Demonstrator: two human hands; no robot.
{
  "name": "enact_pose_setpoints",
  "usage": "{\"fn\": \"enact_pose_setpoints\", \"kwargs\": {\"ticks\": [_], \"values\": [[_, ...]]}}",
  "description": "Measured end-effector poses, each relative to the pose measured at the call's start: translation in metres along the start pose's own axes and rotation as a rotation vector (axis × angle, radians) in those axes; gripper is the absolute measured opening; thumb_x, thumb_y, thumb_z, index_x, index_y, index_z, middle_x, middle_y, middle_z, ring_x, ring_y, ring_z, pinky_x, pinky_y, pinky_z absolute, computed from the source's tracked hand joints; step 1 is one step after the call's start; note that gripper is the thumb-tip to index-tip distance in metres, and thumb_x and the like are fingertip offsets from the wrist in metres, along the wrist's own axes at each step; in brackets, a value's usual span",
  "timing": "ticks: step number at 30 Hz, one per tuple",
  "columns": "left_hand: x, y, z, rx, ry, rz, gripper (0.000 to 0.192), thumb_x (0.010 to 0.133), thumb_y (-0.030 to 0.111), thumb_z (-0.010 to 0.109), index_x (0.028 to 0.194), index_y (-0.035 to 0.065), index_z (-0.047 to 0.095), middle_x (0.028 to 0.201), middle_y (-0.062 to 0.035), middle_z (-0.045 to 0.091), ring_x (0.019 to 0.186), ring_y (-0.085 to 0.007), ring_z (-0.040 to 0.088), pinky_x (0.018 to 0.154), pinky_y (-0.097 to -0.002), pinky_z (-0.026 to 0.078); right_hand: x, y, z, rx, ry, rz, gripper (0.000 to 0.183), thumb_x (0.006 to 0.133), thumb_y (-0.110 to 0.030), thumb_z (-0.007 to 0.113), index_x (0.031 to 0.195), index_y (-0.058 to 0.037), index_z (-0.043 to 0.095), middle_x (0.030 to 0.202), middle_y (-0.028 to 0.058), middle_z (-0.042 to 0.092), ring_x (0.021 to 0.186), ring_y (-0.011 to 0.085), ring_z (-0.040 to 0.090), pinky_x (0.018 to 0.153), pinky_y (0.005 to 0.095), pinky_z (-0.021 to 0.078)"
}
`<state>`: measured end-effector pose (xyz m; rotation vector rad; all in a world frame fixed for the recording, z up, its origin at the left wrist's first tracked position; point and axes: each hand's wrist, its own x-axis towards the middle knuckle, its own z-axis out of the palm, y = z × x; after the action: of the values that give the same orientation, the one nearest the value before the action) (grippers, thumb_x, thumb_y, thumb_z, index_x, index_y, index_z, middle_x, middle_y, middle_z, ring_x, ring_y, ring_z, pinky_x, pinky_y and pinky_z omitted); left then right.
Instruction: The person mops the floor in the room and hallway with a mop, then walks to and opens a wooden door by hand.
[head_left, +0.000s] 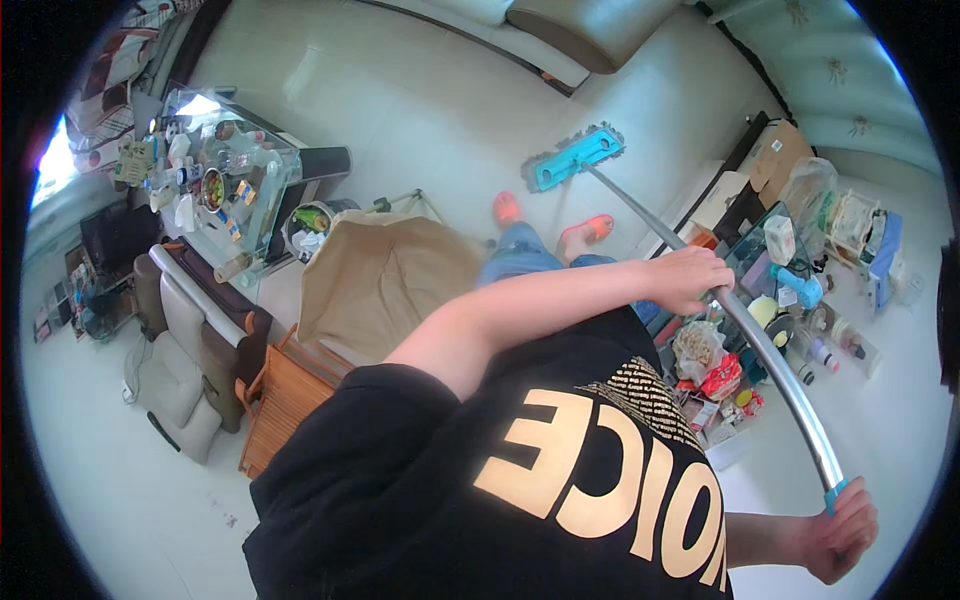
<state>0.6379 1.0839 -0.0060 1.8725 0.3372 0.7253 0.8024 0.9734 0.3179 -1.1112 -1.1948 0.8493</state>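
Note:
My left hand (688, 279) is wrapped around the middle of a flat mop's metal pole (772, 358), with the arm stretched across my body. Near the pole's upper end, by a blue collar, my right hand (840, 531) grips the handle. The pole slants away from me to a turquoise mop head (579, 159) with a grey fringed pad, resting on the pale tiled floor (442, 112). My feet, in orange slippers (598, 225), stand just behind the mop head.
To the left are a cluttered glass table (281, 187), a waste bin (311, 225), a tan cloth-covered piece (390, 277) and a wooden chair (289, 397). A sofa (592, 30) stands ahead. A cabinet with bags, bottles and a blue hair dryer (799, 287) lies right.

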Motion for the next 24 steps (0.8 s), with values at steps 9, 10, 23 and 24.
{"fn": "enact_pose_setpoints", "kwargs": {"ticks": [9,10,23,24], "values": [[0.011,-0.021,0.025,0.103,0.117,-0.217,0.015,0.076,0.009,0.055,0.09,0.0083,0.049,0.088,-0.0102,0.052,0.089,-0.0299,0.05,0.077,-0.0405,0.039,0.024,0.051,-0.064,0.142,0.162,0.021,0.028,0.076,-0.011,0.042,0.05,-0.0159,0.03,0.044,-0.0025,0.03,0.043,0.0078,0.027,0.056,0.0283,0.0223],[0.006,-0.025,0.024,0.167,0.154,-0.263,0.015,0.076,0.009,0.054,0.09,0.0083,0.049,0.089,-0.0105,0.052,0.089,-0.0307,0.05,0.078,-0.0409,0.039,0.029,0.062,-0.064,0.147,0.165,0.025,0.028,0.076,-0.011,0.042,0.05,-0.0159,0.03,0.044,-0.0025,0.03,0.043,0.0078,0.027,0.056,0.0283,0.0223],[-0.029,-0.041,0.017,0.051,0.119,-0.608,0.026,0.066,0.01,0.066,0.089,0.0088,0.053,0.09,-0.0104,0.057,0.089,-0.0302,0.053,0.079,-0.0377,0.041,0.106,0.104,-0.049,0.473,-1.076,-0.116,0.02,0.065,-0.005,0.065,0.053,-0.0037,0.049,0.049,0.0045,0.047,0.041,0.0178,0.048,0.045,0.0288,0.0435],[-0.022,-0.046,0.023,0.105,0.08,-0.507,0.027,0.066,0.011,0.067,0.09,0.0095,0.054,0.092,-0.0104,0.057,0.089,-0.0304,0.054,0.08,-0.0373,0.041,0.111,0.102,-0.056,0.478,-1.158,-0.116,0.024,0.066,-0.005,0.065,0.052,-0.0056,0.046,0.05,0.0023,0.046,0.042,0.0146,0.048,0.045,0.0262,0.0418]]}}
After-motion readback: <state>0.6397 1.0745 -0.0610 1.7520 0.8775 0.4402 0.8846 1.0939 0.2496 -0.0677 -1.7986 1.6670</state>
